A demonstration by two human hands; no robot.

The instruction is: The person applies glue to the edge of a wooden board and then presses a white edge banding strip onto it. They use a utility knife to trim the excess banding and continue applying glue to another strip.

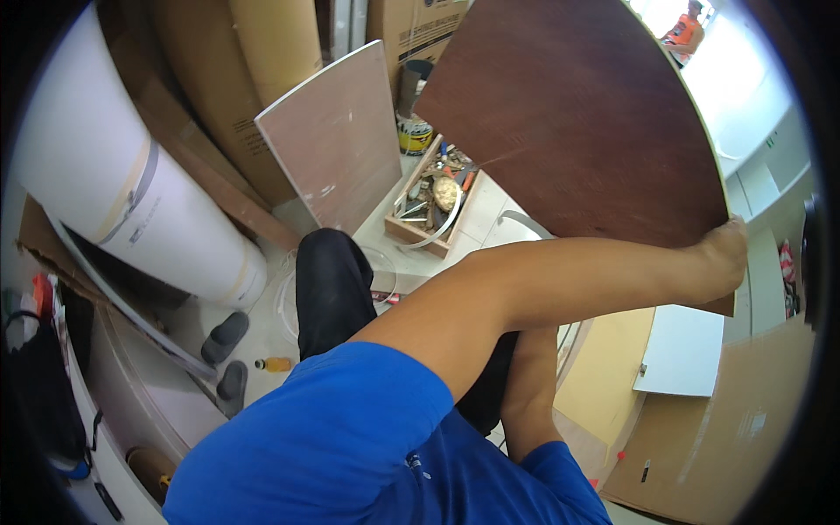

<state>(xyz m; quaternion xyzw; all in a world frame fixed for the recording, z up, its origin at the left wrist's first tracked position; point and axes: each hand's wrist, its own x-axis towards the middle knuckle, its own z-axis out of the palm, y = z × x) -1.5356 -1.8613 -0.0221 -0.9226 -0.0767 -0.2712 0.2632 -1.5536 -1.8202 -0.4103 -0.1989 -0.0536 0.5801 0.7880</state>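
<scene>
A large dark brown board (577, 122) stands tilted in front of me, its pale edge running down the right side. My left arm reaches across to the right, and my left hand (724, 261) is closed around the board's lower right edge. The fingertips are partly out of sight. My right forearm rises under the left arm; the right hand is hidden behind it, so what it touches cannot be seen. Below the board lie a yellowish panel (604, 385) and a white panel (684, 350).
A wooden toolbox (416, 234) with mixed hand tools is beyond my knee. A pinkish panel (337, 131) leans near cardboard boxes (271, 44). At left are a large white roll (144, 188), slippers (226, 337) and a small bottle (274, 364). A person in orange (682, 33) is far right.
</scene>
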